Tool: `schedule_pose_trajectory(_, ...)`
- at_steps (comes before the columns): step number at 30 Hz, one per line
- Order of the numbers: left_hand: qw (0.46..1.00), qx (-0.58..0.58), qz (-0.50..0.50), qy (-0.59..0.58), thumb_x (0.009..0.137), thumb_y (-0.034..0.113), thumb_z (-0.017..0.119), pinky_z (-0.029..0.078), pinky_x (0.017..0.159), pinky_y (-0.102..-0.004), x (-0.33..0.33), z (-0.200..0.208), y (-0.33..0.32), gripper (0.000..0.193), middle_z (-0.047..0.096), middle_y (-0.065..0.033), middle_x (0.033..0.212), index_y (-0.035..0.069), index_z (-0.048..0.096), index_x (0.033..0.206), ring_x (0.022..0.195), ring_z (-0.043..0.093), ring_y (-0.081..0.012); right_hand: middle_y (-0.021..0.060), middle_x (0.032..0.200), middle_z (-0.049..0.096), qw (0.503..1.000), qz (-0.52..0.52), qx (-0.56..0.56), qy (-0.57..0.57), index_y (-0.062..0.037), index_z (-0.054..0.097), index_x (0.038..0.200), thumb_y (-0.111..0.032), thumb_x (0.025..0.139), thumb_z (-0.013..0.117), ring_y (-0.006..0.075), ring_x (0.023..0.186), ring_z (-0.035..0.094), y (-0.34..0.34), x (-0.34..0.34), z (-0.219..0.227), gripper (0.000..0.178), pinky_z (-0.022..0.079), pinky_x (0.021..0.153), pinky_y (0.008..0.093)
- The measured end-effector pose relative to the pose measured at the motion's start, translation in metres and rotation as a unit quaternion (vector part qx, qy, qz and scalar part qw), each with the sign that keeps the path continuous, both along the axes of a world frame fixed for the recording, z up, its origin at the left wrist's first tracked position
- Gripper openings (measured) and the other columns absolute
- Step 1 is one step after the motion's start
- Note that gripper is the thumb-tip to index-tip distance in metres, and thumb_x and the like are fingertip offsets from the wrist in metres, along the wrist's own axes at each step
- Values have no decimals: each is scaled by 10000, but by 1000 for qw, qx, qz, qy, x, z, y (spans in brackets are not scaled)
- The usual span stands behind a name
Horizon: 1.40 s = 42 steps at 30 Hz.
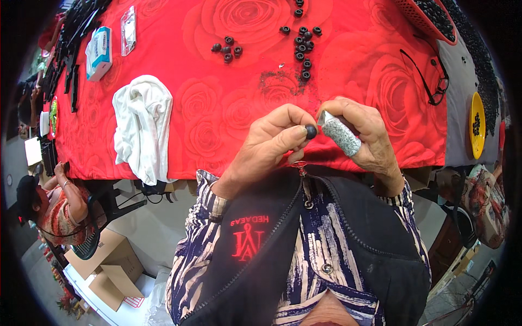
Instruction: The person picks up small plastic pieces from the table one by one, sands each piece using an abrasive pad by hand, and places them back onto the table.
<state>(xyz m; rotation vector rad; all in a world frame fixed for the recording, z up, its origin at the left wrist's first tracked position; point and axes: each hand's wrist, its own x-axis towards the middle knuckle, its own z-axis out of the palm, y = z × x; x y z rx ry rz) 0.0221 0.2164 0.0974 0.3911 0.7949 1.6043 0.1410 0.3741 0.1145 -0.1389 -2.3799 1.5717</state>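
Observation:
Close in front of my chest, my left hand (272, 134) pinches a small round black piece (310, 131) between thumb and fingertips. My right hand (371, 132) is wrapped round a short tool with a thick, speckled grey handle (341, 135). A thin pale tip at the tool's upper end points toward the black piece; whether they touch I cannot tell. Beyond my hands, several similar black round pieces (303, 46) lie in a row on the red rose-patterned cloth (206, 103). A smaller cluster of them (227, 50) sits left of that row. Dark crumbs are scattered near the row.
A crumpled white cloth (142, 122) lies at left, with a tissue pack (99, 53) behind it. Eyeglasses (432, 81), a red basket (429, 24) of black pieces and a yellow dish (478, 126) are at right. Another person (65, 204) sits at far left.

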Motion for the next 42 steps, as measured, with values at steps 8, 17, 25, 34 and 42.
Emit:
schedule_pose_trajectory(8,1000,2,-9,14,921,156,510,359,549,-181,1,0,-1,178,490,13,797,6,517,1016,632,414,-39,128,760,567,999,25,26,2,25,559,949,-57,746,619,259,680,586,0,0,2,228,441,597,320)
schedule_pose_trajectory(17,1000,-3,-22,19,919,157,512,362,544,-184,-2,-1,-2,181,488,10,798,6,517,1018,624,415,-39,131,745,555,999,38,34,-19,26,557,949,-45,719,614,276,660,573,1,1,4,248,433,575,338)
schedule_pose_trajectory(25,1000,-3,-10,-14,919,160,511,360,519,-185,-3,-8,-1,181,497,5,795,5,525,1010,593,414,-43,120,738,546,999,29,33,-25,14,560,957,-45,713,620,269,648,563,1,-1,1,258,421,563,335)
schedule_pose_trajectory(34,1000,-8,-12,7,919,168,512,368,528,-188,-3,-10,0,204,501,0,804,-6,520,1026,607,440,-49,127,734,546,998,32,50,-20,23,560,949,-36,708,613,272,646,565,2,-4,3,254,432,572,335)
schedule_pose_trajectory(42,1000,-2,-13,0,920,168,509,362,528,-182,-3,-13,0,201,499,2,805,-5,519,1022,607,437,-43,128,721,539,998,38,51,-23,21,561,944,-54,702,623,273,636,559,2,-4,3,261,422,559,341)
